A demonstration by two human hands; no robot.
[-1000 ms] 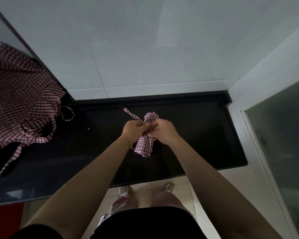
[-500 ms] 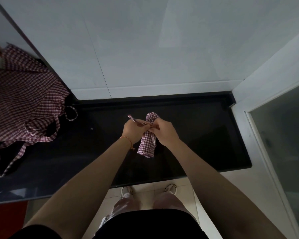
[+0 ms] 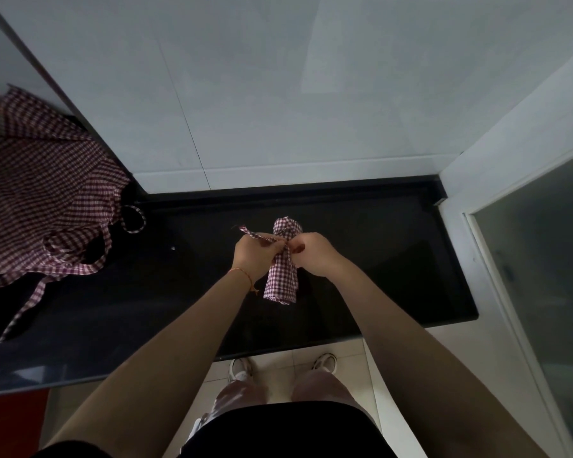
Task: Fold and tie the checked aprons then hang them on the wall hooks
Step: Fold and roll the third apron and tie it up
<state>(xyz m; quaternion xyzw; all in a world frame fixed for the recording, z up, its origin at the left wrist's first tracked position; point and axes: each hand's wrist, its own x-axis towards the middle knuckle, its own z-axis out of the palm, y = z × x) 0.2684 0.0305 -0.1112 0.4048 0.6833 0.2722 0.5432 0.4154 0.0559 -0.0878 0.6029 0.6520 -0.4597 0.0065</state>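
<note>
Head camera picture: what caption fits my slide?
Both hands tie a strap around a rolled red-checked apron over a black counter.

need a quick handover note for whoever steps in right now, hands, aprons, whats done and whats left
Left hand: grips the rolled apron and a strap end that sticks out to the left.
Right hand: fingers pinch the tie at the roll's upper part.
The rolled apron is held over the black counter; whether its lower end touches the counter cannot be told.
Second apron lies unfolded at the counter's left end, straps trailing.
Done: first apron folded and rolled.
Left: finish its knot, fold and tie the second apron, hang both. No wall hooks are in view.
</note>
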